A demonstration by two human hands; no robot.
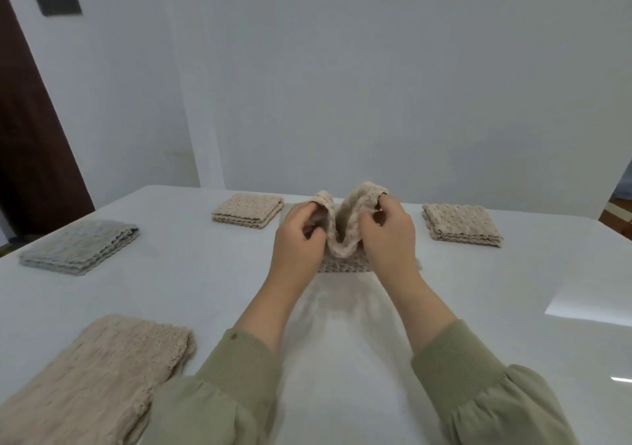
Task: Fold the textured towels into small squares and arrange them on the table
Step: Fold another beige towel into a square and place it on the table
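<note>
A beige textured towel [343, 236] is at the middle of the white table [478, 290], its upper part lifted and sagging between my hands. My left hand [299, 239] pinches its left corner and my right hand [388, 236] pinches its right corner. The towel's lower part lies flat on the table under my hands. Two beige towels folded into squares lie further back, one on the left [248, 215] and one on the right [461, 225]. A grey folded towel [78, 246] lies far left.
A larger beige towel [92, 376], loosely folded, lies at the near left corner. A white wall stands right behind the table's far edge. A dark door is at the far left.
</note>
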